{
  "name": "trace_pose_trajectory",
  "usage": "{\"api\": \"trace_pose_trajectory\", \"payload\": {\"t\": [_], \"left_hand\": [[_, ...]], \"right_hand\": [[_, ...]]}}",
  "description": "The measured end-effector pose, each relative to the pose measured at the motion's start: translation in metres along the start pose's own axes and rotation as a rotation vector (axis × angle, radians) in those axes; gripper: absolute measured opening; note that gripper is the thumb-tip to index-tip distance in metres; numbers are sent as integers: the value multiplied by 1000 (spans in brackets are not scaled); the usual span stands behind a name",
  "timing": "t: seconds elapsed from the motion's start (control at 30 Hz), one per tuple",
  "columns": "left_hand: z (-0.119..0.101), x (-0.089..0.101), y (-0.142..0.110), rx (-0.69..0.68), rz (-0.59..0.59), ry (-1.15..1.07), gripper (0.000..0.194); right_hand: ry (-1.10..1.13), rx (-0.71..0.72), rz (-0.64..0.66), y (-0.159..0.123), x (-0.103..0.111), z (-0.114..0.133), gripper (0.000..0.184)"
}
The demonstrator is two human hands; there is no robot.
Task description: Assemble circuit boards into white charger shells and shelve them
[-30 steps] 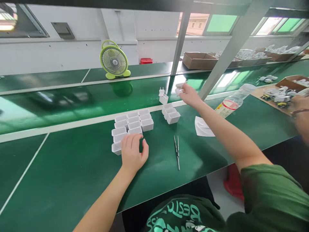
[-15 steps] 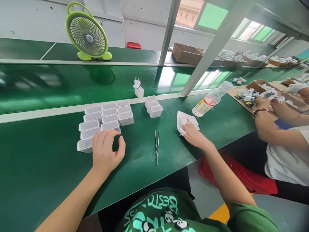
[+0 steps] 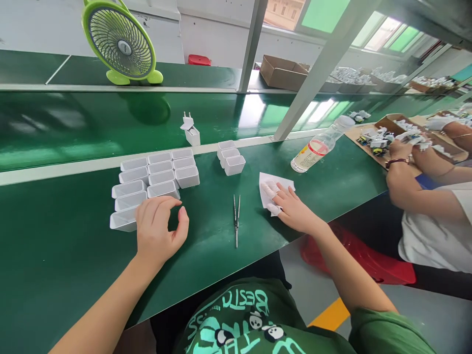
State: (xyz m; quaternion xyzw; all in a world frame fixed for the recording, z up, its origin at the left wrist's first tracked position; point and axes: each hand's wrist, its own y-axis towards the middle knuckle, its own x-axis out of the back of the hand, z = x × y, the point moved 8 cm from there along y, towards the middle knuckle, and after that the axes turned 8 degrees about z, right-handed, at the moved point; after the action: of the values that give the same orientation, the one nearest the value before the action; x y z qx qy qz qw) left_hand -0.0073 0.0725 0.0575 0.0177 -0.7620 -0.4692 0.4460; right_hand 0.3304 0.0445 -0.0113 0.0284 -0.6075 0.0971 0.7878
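Right hand spread over the white sheet, which lies on the desk just right of the tweezers; grip wide, pinching nothing. Left hand against the nearest white boxes, grip curved, gap bare. Best, I judge: light, even finger pressure, sheet unskidded; left knuckles easy on rims.

On matt green tabletop, left to right: large cluster of white rectangular plastic boxes, left hand at its front; small cluster of white rectangular plastic boxes, slim metal tweezers before it; white paper sheet under right hand; clear plastic bottle behind, right. Beyond, on glossy green strip: white two-pin plug piece atop white plastic box.
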Motion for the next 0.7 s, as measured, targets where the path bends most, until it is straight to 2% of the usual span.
{"api": "trace_pose_trajectory", "payload": {"t": [0.03, 0.1, 0.17, 0.23, 0.27, 0.33, 0.43, 0.53, 0.7], "left_hand": [[0, 1, 0, 1, -1, 0, 21], [2, 2, 0, 1, -5, 2, 22], [3, 2, 0, -1, -11, 6, 22], [3, 2, 0, -8, -16, 5, 23], [3, 1, 0, -13, -15, 4, 23], [2, 0, 0, -23, -8, 5, 22], [0, 0, 0, -35, -3, 7, 22], [-1, 1, 0, -43, -5, 0, 22], [-5, 1, 0, -91, 21, -13, 25]], "right_hand": [[63, 0, -108, -6, 13, -2, 56], [177, -90, -429, -21, 47, -25, 56], [238, -252, -733, -35, 75, -66, 69], [292, -376, -875, -31, 89, -109, 86], [326, -408, -888, -22, 92, -128, 90], [384, -408, -825, 6, 91, -158, 86], [418, -346, -729, 41, 88, -178, 71], [346, -292, -679, 47, 90, -176, 67], [44, -200, -619, 17, 104, -146, 66]]}}
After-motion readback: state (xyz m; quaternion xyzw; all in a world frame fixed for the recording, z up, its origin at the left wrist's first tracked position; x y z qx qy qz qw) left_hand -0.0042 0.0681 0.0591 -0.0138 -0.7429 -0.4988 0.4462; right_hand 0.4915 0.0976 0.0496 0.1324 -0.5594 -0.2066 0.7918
